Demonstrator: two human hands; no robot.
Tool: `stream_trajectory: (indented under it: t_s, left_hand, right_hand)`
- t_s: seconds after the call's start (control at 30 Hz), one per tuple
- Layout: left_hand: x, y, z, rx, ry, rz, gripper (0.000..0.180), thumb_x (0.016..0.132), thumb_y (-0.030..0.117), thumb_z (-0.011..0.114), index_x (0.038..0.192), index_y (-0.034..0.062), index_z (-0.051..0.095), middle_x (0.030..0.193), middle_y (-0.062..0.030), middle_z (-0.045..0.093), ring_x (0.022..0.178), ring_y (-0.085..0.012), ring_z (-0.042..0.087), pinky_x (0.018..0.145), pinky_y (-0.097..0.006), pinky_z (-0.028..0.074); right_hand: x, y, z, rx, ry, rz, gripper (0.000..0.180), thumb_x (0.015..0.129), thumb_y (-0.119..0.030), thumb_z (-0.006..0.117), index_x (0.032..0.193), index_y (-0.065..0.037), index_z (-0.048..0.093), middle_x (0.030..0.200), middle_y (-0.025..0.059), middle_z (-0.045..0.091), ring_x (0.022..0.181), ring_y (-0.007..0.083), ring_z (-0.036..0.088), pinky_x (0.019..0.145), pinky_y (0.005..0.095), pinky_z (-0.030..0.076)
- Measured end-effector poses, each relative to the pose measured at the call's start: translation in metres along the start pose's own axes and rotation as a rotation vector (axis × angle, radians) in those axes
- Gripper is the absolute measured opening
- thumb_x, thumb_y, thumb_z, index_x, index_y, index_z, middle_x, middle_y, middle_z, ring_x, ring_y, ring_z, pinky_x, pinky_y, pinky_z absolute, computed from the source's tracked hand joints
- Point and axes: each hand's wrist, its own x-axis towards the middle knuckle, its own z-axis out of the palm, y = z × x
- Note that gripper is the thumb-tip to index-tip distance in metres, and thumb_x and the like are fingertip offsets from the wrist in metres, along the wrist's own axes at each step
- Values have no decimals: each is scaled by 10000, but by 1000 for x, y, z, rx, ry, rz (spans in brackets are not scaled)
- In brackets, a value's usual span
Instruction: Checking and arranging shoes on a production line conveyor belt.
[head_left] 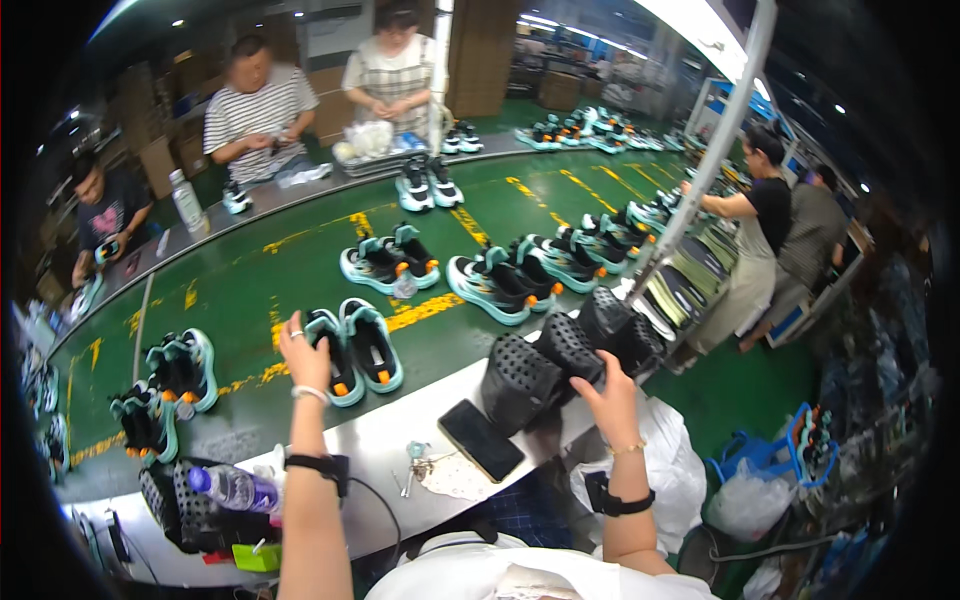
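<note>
My left hand (304, 358) is at the left side of a pair of black and mint sneakers with orange heel tabs. Its fingers and thumb are apart beside the nearer collar of the left sneaker (334, 378); whether they touch it I cannot tell. The right sneaker (370, 345) stands alongside. My right hand (608, 402) is open, thumb and fingers spread, beside black clog-like pieces dotted with holes (567, 345). Another such black piece (520, 378) stands left of it on the white ledge. Nothing shows in either hand.
Sneaker pairs (490, 280) line the green conveyor belt (240, 290). On the white ledge (380, 510) lie a phone (481, 440), keys (420, 465) and a purple-labelled bottle (235, 488). A metal post (715, 140) rises at right. Several people work around the belt; white bags (660, 470) hang at lower right.
</note>
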Motion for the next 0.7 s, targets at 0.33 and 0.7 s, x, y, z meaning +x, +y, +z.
stream_trajectory:
  t_s: [0.33, 0.7]
  left_hand:
    - [-48, 53, -42, 311, -717, 199, 464, 737, 385, 706, 1166, 224, 636, 963, -59, 677, 942, -259, 627, 816, -409, 435]
    - [-35, 44, -23, 259, -785, 141, 323, 734, 394, 710, 968, 171, 708, 789, -124, 693, 751, -290, 680, 673, -406, 542]
  right_hand:
    - [27, -167, 86, -46, -412, -349, 451, 803, -371, 694, 955, 29, 551, 770, 231, 639, 760, 398, 637, 682, 460, 504]
    - [73, -195, 316, -498, -444, -501, 213, 771, -289, 697, 827, -85, 716, 866, 122, 696, 827, 239, 687, 689, 362, 550]
